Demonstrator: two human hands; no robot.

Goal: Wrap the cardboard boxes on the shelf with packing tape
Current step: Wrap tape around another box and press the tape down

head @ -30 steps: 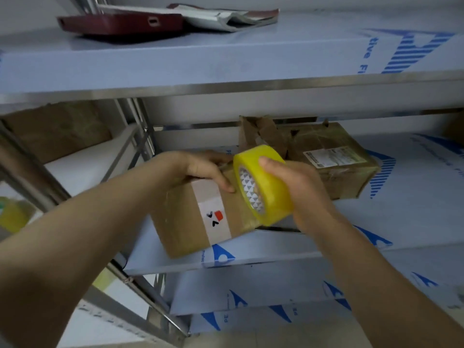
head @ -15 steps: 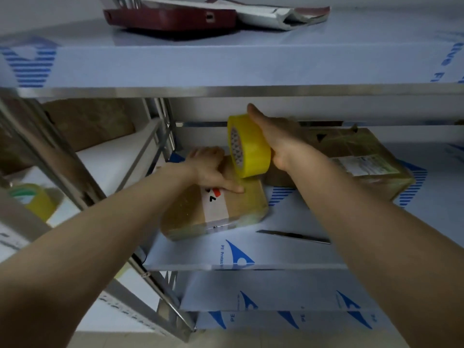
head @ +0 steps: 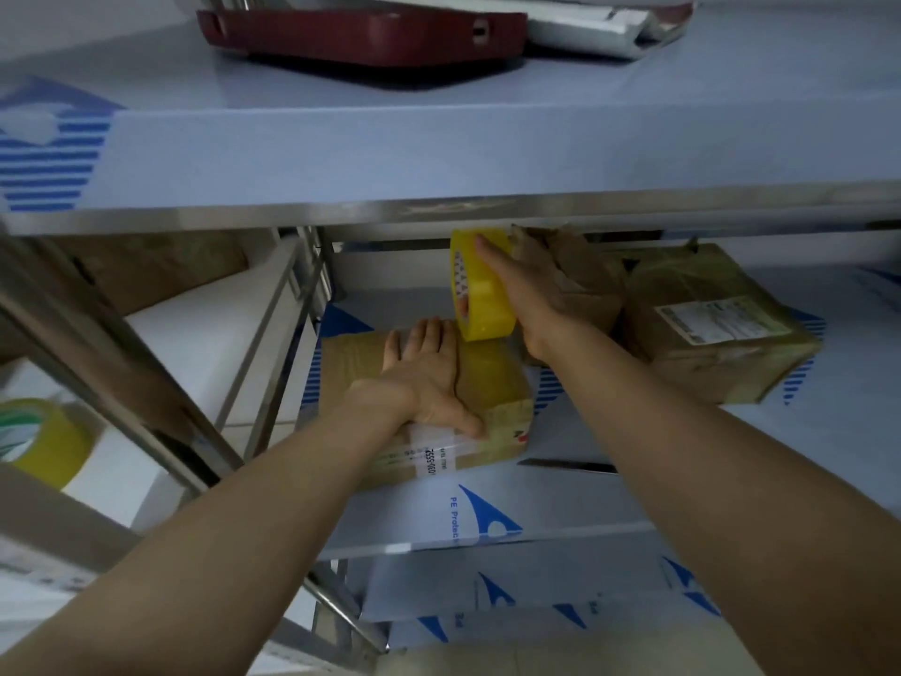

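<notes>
**Left hand flat on the box, right hand holding the tape roll at its far edge**

Nearest to you, on the neighbouring rack at the left, a second yellow roll (head: pixel 46 444) lies on its side. In front of you, the cardboard box (head: pixel 492 383) lies on the middle shelf (head: pixel 634 500), a little back from the front edge. Its white label (head: pixel 434 456) is on the side facing you, and glossy yellowish tape covers its top. Just beside the box at the right, a thin dark object (head: pixel 565 464) lies flat on the shelf; what it is I cannot tell.

Your left hand (head: pixel 424 378) rests flat on top of the box, with the fingers straight and close together and the thumb spread towards the front edge. At the far edge of the box, your right hand (head: pixel 531 295) grips the tape roll (head: pixel 480 290). The roll stands on its rim, and your index finger is stretched over its outer face. Whether the roll touches the box is not clear.

Behind this hand sits a crumpled brown package (head: pixel 575 265). To the right of it is a second wrapped box (head: pixel 707 344) with a printed label. Above everything, the upper shelf (head: pixel 439 153) carries a dark red tray (head: pixel 361 36) and a white packet (head: pixel 609 31).
</notes>
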